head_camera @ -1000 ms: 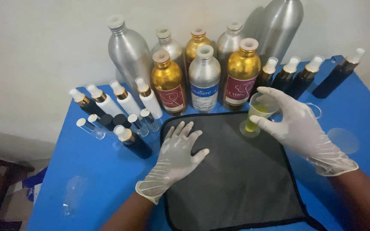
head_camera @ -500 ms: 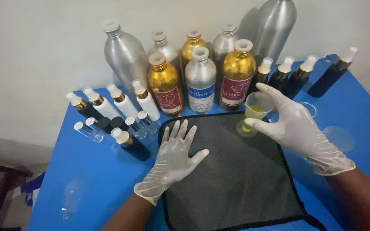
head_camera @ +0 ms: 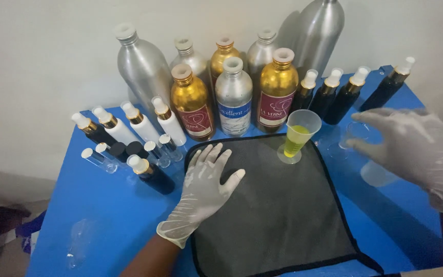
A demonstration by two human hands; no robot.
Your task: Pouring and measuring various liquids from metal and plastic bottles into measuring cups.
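Observation:
My left hand (head_camera: 204, 191), in a white glove, lies flat with fingers spread on the left part of a dark grey mat (head_camera: 278, 215). A small clear measuring cup (head_camera: 298, 135) with yellow liquid stands on the mat's far edge, apart from both hands. My right hand (head_camera: 419, 154), also gloved, hovers open to the right of the cup, fingers spread, holding nothing. Its fingertips are near a clear empty cup (head_camera: 356, 132) on the blue table (head_camera: 98, 205).
Gold (head_camera: 189, 102) and silver (head_camera: 142, 66) metal bottles stand in a cluster at the back against the wall. Dark spray bottles (head_camera: 334, 95) line the back right; white and dark small bottles (head_camera: 129, 128) and clear vials (head_camera: 98, 160) lie at the left. A clear vial (head_camera: 77, 241) rests near the front left.
My right hand has let go of the measuring cup and moved away to the right, leaving it standing on the mat. My left hand has stayed flat on the mat.

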